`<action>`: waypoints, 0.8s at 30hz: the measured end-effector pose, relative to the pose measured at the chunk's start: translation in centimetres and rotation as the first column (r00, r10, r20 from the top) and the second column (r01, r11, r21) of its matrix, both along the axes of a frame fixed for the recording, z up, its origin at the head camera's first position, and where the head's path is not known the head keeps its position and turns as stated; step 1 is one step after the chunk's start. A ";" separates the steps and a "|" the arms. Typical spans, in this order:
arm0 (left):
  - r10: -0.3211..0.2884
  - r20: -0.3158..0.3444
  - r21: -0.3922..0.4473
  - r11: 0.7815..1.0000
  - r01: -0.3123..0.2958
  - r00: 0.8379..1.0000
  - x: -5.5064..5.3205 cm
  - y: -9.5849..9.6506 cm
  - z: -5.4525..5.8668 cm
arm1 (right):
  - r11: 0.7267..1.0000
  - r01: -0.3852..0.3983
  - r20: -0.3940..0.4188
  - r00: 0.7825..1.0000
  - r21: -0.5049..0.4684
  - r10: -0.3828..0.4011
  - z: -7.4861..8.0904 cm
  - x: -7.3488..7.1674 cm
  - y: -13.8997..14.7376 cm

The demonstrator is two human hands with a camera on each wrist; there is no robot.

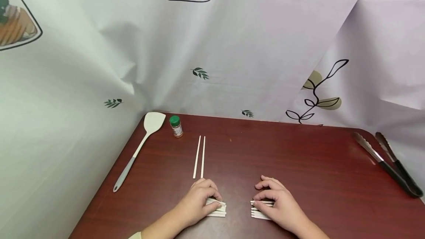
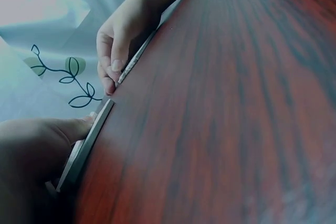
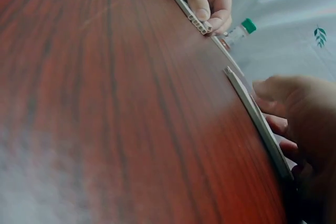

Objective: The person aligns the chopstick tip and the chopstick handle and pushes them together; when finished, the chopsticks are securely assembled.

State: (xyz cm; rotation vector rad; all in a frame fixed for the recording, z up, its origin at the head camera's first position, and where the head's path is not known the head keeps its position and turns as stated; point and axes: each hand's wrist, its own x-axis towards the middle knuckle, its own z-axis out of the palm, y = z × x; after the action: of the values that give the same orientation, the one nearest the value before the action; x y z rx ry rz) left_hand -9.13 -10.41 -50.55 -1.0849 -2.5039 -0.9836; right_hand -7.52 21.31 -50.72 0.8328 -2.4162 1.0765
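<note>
Several white chopsticks (image 1: 217,214) lie side by side under my left hand (image 1: 201,199), which grips them with curled fingers beyond and the thumb on the near side. Facing them across a short gap is a second row of white chopsticks (image 1: 260,215). Over that row my right hand (image 1: 279,203) bends its thumb and index finger around the sticks, its other fingers spread above. In the right wrist view the squared ends of the left bundle (image 3: 198,24) show beneath the left thumb. The palms hide the outer lengths of both rows.
Two loose chopsticks (image 1: 203,156) point away from me just past the left hand. A white spatula (image 1: 139,146) with a grey handle lies along the left edge, beside a green-capped spice jar (image 1: 176,127). Black-handled tongs (image 1: 395,169) rest at the right edge. A patterned sheet (image 1: 232,47) hangs behind the table.
</note>
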 end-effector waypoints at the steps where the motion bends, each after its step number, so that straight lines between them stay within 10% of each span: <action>1: 0.002 0.001 0.000 1.000 -0.002 1.000 0.0 0.0 0.0 | 1.000 -0.004 0.000 1.000 0.000 0.004 0.0 0.0 0.0; 14: -0.032 -0.039 -0.040 0.999 0.030 0.999 -0.1 -0.2 -0.2 | 0.993 0.016 0.029 0.999 0.118 -0.020 0.0 0.4 -0.4; 24: -0.082 -0.214 -0.045 0.996 0.074 0.974 -0.3 -0.1 0.1 | 0.997 0.029 -0.083 0.996 0.074 -0.023 0.1 0.4 -0.8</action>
State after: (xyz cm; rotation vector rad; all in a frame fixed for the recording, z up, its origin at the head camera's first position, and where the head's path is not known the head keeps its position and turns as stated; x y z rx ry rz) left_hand -9.39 -10.52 -50.47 -1.2376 -2.3292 -0.7951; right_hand -7.08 20.52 -50.65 0.8498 -2.4047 0.9287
